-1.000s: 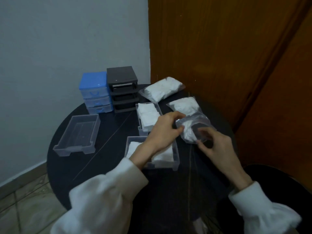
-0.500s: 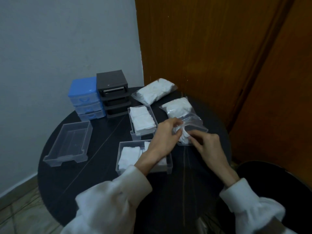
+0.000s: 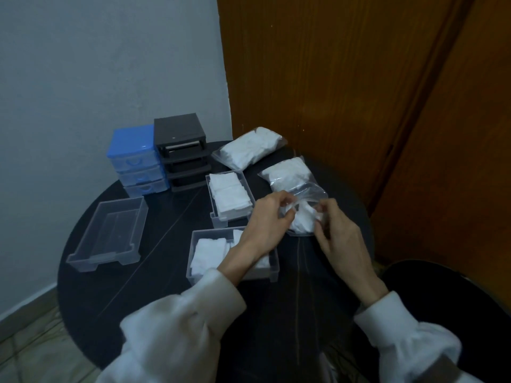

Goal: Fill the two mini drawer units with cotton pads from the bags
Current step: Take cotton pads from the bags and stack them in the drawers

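Open clear bag [image 3: 302,210] lies on the round black table [image 3: 154,286], between both hands. Left hand [image 3: 266,219] pinches the bag's near-left edge; right hand [image 3: 336,233] pinches its right edge, fingers curled. White cotton pads [image 3: 304,221] sit bunched inside. Bag's long axis runs away from the person, mouth toward the hands. No legible writing on bag, blue drawer unit [image 3: 135,160] or black drawer unit [image 3: 182,152].
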Demonstrator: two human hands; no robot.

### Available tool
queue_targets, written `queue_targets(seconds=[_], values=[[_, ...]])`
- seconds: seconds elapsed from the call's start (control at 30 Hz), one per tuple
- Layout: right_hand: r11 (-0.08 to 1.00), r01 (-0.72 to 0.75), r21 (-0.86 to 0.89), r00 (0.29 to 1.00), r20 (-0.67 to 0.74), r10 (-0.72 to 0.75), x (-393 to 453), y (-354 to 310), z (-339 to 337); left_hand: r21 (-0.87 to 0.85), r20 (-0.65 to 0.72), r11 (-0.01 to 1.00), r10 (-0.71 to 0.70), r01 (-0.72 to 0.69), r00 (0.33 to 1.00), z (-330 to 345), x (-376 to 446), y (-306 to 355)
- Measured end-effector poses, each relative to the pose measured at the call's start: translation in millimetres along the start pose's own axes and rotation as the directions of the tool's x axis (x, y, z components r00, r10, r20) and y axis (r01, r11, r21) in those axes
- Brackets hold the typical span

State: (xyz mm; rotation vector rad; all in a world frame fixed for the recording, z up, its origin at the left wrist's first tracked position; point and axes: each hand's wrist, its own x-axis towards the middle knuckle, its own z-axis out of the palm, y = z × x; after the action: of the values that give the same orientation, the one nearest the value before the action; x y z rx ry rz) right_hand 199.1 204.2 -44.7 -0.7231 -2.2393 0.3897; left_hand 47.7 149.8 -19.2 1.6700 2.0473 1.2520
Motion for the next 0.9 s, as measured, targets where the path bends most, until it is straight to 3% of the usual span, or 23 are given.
queue_targets(seconds=[0.1,0.27,0.53,0.9], values=[[0.976,0.129,-0.174,0.991,-0.024,-0.135,0,-1,4,-0.01,-0.003,1.0,-0.004,0.004,1.0,0,0,0],[0.955,0.103,-0.278,0.991,-0.059,-0.124,3,-2,7,-0.023,-0.001,1.0,-0.005,0.005,1.0,0,0,-1],[0.978,0.081,-0.192,0.993,0.097,-0.064,0,-2,17,-0.034,0.013,0.999,0.002,-0.001,1.0,0,0,0],[0.994,-0.041,-0.098,0.999,0.005,0.041,1,-8,13,-0.03,0.017,0.999,-0.017,0.018,1.0,1,-1,1]])
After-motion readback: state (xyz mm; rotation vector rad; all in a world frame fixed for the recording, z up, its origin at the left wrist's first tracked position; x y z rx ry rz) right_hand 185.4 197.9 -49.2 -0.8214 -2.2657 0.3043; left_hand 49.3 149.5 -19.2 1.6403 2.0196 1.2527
